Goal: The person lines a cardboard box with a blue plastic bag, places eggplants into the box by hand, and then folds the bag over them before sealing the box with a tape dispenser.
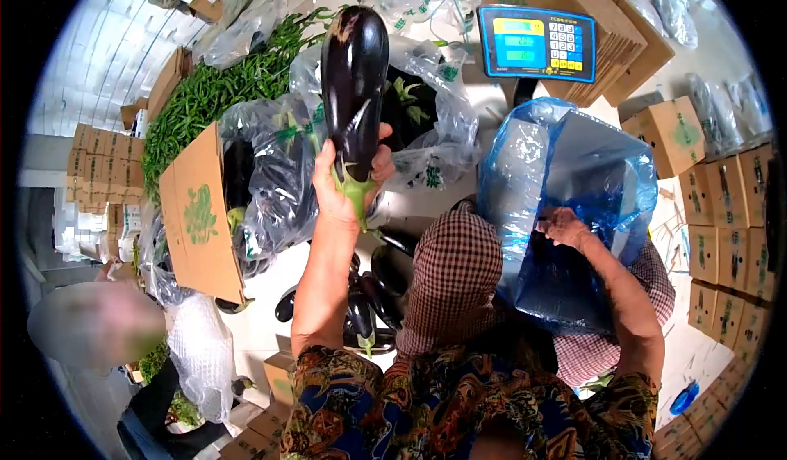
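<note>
My left hand [348,185] is wrapped round the stem end of a large, glossy eggplant [354,75]. The eggplant points away from me and has a brown scar near its far end. My right hand [564,229] reaches into a box lined with a blue plastic bag [512,181]; its curled fingers grip the liner at the inner left side. Dark shade hides what lies at the bottom of the box. Beyond my left hand, more eggplants [406,103] sit in a clear plastic bag. Several loose eggplants [361,308] lie on the floor beside my left forearm.
A scale display [537,43] stands beyond the lined box. Green chili peppers [221,91] are heaped at the far left, near an open carton [199,214]. Stacked cartons [725,214] line the right side. Another person [156,411] is at the lower left.
</note>
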{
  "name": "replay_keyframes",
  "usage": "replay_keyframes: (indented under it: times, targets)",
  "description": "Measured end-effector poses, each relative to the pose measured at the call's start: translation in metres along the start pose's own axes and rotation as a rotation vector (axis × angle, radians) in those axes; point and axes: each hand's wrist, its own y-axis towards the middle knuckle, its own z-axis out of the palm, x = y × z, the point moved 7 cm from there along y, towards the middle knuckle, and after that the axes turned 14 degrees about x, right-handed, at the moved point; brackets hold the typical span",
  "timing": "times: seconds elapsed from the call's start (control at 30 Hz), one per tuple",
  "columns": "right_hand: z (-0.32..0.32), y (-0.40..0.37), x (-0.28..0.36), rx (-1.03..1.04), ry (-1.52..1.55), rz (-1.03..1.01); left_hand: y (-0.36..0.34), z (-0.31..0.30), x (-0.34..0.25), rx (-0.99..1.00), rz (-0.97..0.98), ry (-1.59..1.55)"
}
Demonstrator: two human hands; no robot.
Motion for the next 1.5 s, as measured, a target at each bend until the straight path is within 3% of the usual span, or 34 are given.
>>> replay_keyframes:
  times: [0.07, 0.17, 0.27, 0.3, 0.4, 0.53, 0.67, 0.7, 0.73, 0.8, 0.83, 0.9, 0.93, 1.0, 1.03, 1.07, 1.13, 1.2, 1.27, 1.3, 1.37, 1.4, 1.47, 1.5]
  targets:
    - [-0.007, -0.032, 0.039, -0.058, 0.049, -0.004, -0.002, 0.001, 0.000, -0.026, 0.024, -0.031]
    - [-0.015, -0.043, 0.061, -0.184, -0.203, -0.367, -0.004, 0.016, -0.007, -0.060, 0.066, -0.078]
    - [-0.016, -0.050, 0.053, -0.235, -0.079, -0.299, -0.010, 0.016, -0.011, 0.013, 0.051, 0.009]
    - [-0.016, -0.051, 0.054, -0.239, -0.076, -0.278, -0.012, 0.014, -0.009, 0.133, -0.009, -0.039]
    - [-0.018, -0.079, 0.082, -0.255, -0.108, -0.156, -0.015, 0.028, -0.007, 0.021, 0.008, 0.039]
    - [-0.019, -0.078, 0.074, -0.328, -0.194, -0.272, -0.029, 0.022, -0.004, 0.012, -0.137, 0.335]
    - [-0.013, -0.071, 0.060, -0.326, -0.287, -0.268, -0.107, -0.020, 0.023, -0.138, -0.306, 0.521]
    - [-0.010, -0.076, 0.063, -0.328, -0.278, -0.238, -0.135, -0.030, 0.032, -0.212, -0.414, 0.576]
    - [-0.010, -0.079, 0.066, -0.341, -0.271, -0.210, -0.169, -0.061, 0.051, -0.154, -0.523, 0.678]
    - [-0.006, -0.069, 0.051, -0.361, -0.432, -0.140, -0.238, -0.074, 0.072, -0.471, -0.523, 0.583]
    - [-0.007, -0.041, 0.002, -0.322, -0.515, -0.165, -0.270, -0.080, 0.084, -0.583, -0.601, 0.571]
    - [0.002, -0.034, 0.005, -0.207, -0.681, -0.103, -0.332, -0.112, 0.109, -0.719, -0.615, 0.606]
    - [0.003, -0.031, 0.006, -0.173, -0.737, -0.068, -0.356, -0.121, 0.113, -0.748, -0.527, 0.599]
    - [0.004, -0.029, 0.005, -0.125, -0.781, -0.002, -0.404, -0.148, 0.116, -1.013, -0.435, 0.568]
    - [0.005, -0.028, 0.004, -0.106, -0.799, 0.026, -0.406, -0.140, 0.102, -1.051, -0.270, 0.536]
    - [0.005, -0.027, 0.002, -0.089, -0.815, 0.048, -0.432, -0.167, 0.105, -1.119, -0.329, 0.487]
    - [0.005, -0.025, -0.002, -0.063, -0.839, 0.083, -0.445, -0.194, 0.084, -1.207, -0.217, 0.557]
    - [0.004, -0.024, -0.006, -0.044, -0.852, 0.108, -0.445, -0.211, 0.069, -1.328, -0.133, 0.384]
    - [0.005, -0.022, -0.007, -0.024, -0.858, 0.126, -0.453, -0.240, 0.057, -1.586, -0.090, 0.412]
    - [0.005, -0.020, -0.009, -0.020, -0.860, 0.135, -0.450, -0.252, 0.057, -1.557, -0.101, 0.457]
    - [0.006, -0.019, -0.012, -0.010, -0.855, 0.150, -0.469, -0.311, 0.074, -1.536, -0.429, 0.748]
    - [0.006, -0.019, -0.012, -0.005, -0.853, 0.157, -0.501, -0.404, 0.111, -1.343, -0.808, 1.301]
    - [0.008, -0.018, -0.015, 0.008, -0.842, 0.168, -0.392, -0.267, 0.079, -1.245, -0.592, 1.494]
    - [0.008, -0.018, -0.015, 0.015, -0.833, 0.177, -0.352, -0.233, 0.069, -1.122, -0.295, 1.540]
